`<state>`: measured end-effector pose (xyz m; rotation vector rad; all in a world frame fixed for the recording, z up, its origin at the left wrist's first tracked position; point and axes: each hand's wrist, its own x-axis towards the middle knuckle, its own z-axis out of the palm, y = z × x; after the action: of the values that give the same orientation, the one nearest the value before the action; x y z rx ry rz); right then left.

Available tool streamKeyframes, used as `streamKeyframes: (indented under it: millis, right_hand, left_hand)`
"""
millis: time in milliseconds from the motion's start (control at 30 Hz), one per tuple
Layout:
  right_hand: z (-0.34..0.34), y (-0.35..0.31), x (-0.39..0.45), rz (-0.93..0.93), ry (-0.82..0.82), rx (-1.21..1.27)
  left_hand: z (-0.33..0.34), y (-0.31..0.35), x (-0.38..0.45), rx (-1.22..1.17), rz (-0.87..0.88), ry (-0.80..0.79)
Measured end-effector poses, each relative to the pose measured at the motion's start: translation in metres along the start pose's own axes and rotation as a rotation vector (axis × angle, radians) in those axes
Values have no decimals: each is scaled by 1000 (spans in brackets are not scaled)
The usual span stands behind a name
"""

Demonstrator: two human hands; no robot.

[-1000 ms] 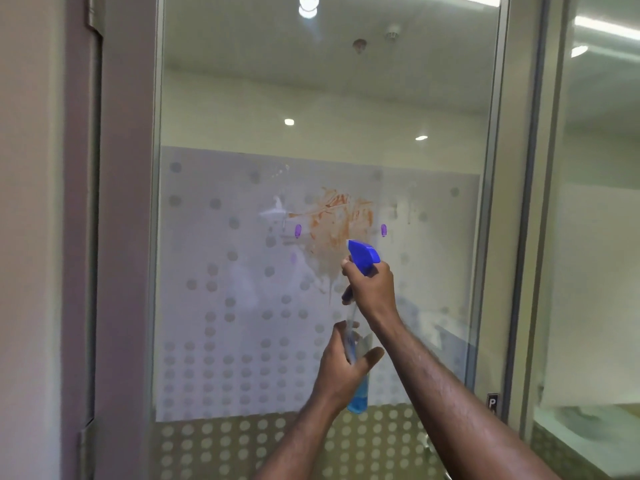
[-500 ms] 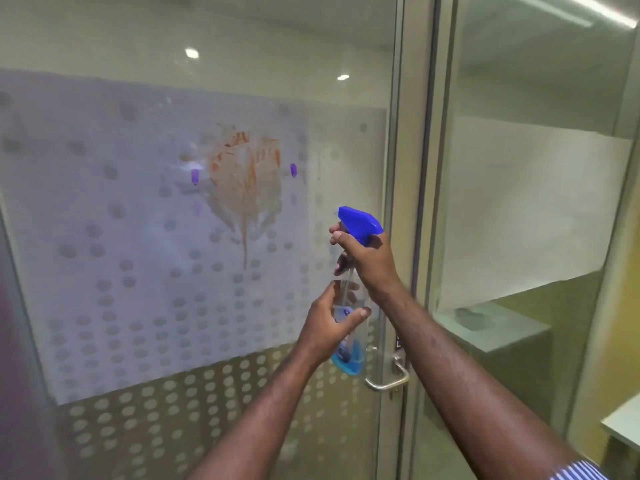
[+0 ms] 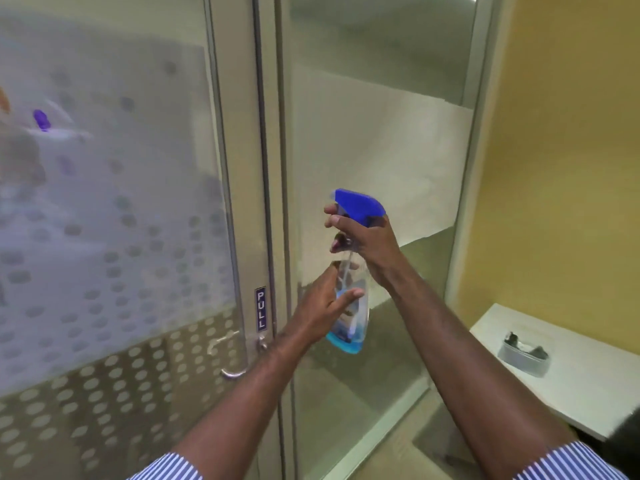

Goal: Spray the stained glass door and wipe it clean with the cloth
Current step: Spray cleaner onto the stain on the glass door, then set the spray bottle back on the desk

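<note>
The door (image 3: 114, 209) fills the left of the frame, its dotted frosting blurred; only a sliver of the orange stain (image 3: 3, 100) shows at the far left edge, so my view points away from the work. A plain glass panel (image 3: 374, 133) takes the middle. At lower right a white surface (image 3: 581, 386) carries a small grey holder (image 3: 523, 355); I see no cloth and cannot tell what the holder contains. In the centre I hold the bottle (image 3: 349, 299) upright, nozzle aimed left. My right hand (image 3: 369, 240) grasps its neck, fingers by the trigger, ready to squeeze. My left hand (image 3: 323, 306) rests against the bottle's body with fingers fairly straight, steadying it, I judge. The door's handle (image 3: 232, 373) sits below the "PULL" plate (image 3: 261, 309).
</note>
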<state>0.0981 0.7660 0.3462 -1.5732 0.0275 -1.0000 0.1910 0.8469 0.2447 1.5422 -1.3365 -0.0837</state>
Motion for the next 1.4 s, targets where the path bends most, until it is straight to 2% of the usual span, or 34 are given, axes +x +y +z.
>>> streamKeyframes:
  millis: [200, 467, 733, 1000, 1167, 1400]
  right_hand:
    - [-124, 5, -7, 15, 122, -122]
    - [-276, 25, -16, 46, 294, -258]
    - [-397, 54, 8, 100, 428, -395]
    - [-510, 98, 51, 140, 708, -442]
    - [-582, 126, 61, 157, 778, -517]
    - [-690, 161, 55, 209, 820, -483]
  left_hand:
    - [120, 8, 51, -101, 8, -117]
    - [266, 24, 111, -181, 83, -365]
    - [391, 11, 189, -236, 67, -496]
    - [497, -21, 281, -265, 112, -606]
    - [568, -36, 324, -290, 81, -699]
    - [675, -54, 357, -288, 64, -832]
